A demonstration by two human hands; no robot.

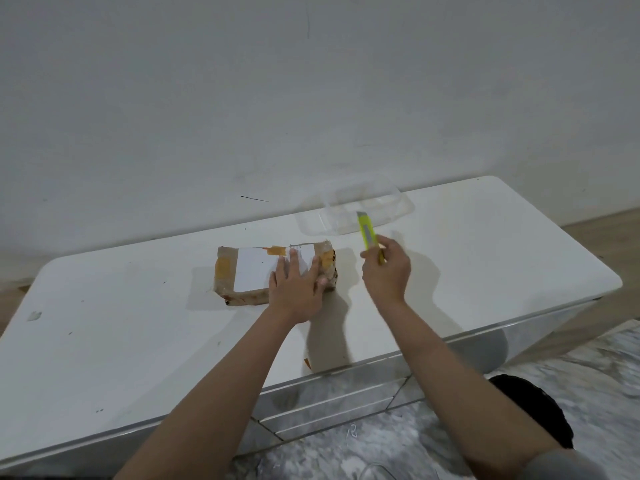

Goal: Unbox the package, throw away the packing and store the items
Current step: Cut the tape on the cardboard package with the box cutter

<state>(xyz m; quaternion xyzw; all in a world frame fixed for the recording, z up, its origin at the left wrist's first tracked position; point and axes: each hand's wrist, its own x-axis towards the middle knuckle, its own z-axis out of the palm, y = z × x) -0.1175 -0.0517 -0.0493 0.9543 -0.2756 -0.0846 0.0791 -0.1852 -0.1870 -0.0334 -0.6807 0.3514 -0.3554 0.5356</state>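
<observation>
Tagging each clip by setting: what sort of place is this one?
Probably a room in a home: a low white cabinet against a plain wall, a grey patterned rug on the floor, and a taped package being opened there.

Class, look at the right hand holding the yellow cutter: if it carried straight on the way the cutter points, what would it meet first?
Probably the clear plastic container behind it; the cutter in the right hand points up toward it, though depth is unclear.

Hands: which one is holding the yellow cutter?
The right hand grips the yellow cutter. The left hand lies flat on the package.
</observation>
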